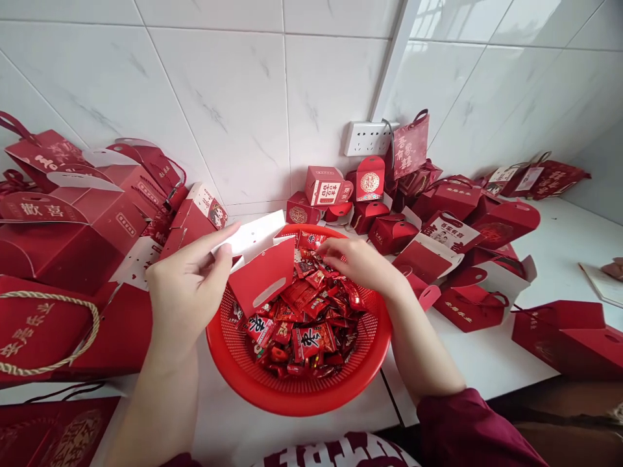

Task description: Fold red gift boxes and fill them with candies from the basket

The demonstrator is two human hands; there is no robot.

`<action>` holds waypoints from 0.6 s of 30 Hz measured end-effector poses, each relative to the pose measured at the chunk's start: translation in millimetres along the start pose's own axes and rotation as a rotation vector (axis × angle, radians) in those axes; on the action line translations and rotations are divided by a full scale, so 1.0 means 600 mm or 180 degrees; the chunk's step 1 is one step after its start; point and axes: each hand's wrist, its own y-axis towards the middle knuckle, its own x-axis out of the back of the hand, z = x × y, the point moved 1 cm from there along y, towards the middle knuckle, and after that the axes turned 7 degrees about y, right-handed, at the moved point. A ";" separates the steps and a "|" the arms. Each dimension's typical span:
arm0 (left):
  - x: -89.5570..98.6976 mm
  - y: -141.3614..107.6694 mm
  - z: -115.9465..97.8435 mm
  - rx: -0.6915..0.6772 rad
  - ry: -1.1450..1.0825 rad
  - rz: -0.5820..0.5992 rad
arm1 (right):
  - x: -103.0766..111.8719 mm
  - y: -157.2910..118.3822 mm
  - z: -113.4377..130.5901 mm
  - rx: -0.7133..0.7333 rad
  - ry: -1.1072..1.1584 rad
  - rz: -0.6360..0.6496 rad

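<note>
My left hand [187, 285] grips a red box [263, 275] by its white flap, thumb and fingers pressed together. The box is tilted above the left part of a red plastic basket [299, 402], its top open and its inside mostly hidden. Small wrapped red candies [311, 340] lie heaped in the basket, some printed with black characters. My right hand [357, 259] reaches over the basket's back right part, fingers closed and bent down at the candies. What its fingertips hold, if anything, is too small to make out.
Red gift boxes [73, 227] crowd the left side, one with a rope handle. More boxes [470, 298] stand at the right and along the tiled wall, below a white socket strip [370, 139]. A person's fingers [614, 268] touch a notebook [603, 283] at the far right.
</note>
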 end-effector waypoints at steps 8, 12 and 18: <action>-0.005 0.005 0.007 -0.0148 -0.0107 0.0828 | -0.012 0.011 -0.059 0.0281 0.0490 0.1542; -0.015 0.007 0.007 -0.0066 0.0080 0.1407 | -0.016 0.004 -0.072 0.0135 0.0599 0.1586; -0.022 0.011 0.010 -0.0306 0.0180 0.1392 | -0.022 0.001 -0.076 0.0080 0.0947 0.1376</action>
